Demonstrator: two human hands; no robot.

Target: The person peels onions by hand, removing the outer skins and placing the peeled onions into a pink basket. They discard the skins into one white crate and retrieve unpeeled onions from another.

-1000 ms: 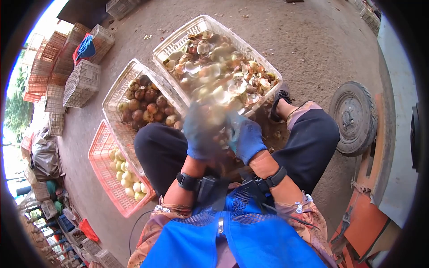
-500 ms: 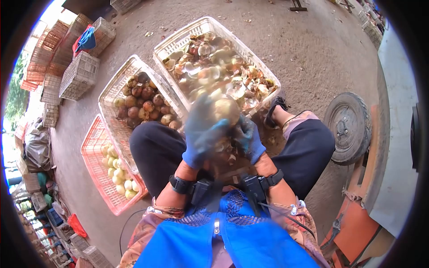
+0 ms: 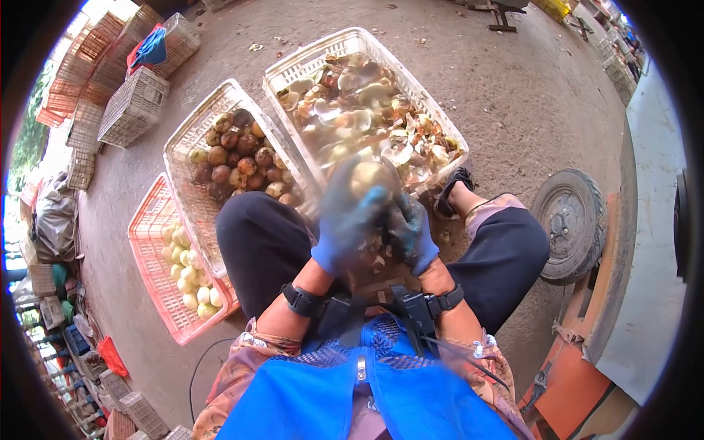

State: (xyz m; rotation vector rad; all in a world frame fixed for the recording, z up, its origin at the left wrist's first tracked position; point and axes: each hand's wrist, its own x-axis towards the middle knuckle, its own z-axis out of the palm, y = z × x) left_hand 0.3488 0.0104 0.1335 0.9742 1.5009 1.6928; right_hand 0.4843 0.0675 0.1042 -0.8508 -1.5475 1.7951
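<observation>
Both hands wear blue gloves and meet in front of me around a pale round fruit [image 3: 369, 178]. My left hand [image 3: 350, 220] is smeared by motion on the fruit's left side; whether it holds a tool is hidden by the blur. Fingers of my right hand [image 3: 412, 231] are wrapped against the fruit's lower right side. Just beyond them stands a white crate [image 3: 456, 132] of peelings [image 3: 374, 95]. To its left, another white crate [image 3: 178, 150] holds dark reddish-brown fruits [image 3: 246, 158].
A pink crate [image 3: 156, 293] with pale peeled fruits [image 3: 192, 275] is at the left. A wheel [image 3: 568, 226] and an orange metal frame [image 3: 572, 389] are at the right. Stacked crates [image 3: 134, 108] stand at the upper left.
My left hand has shifted from the fruit's left side closer over it, still blurred. The crates sit slightly differently in view as the camera has moved. The fruit remains between both hands.
</observation>
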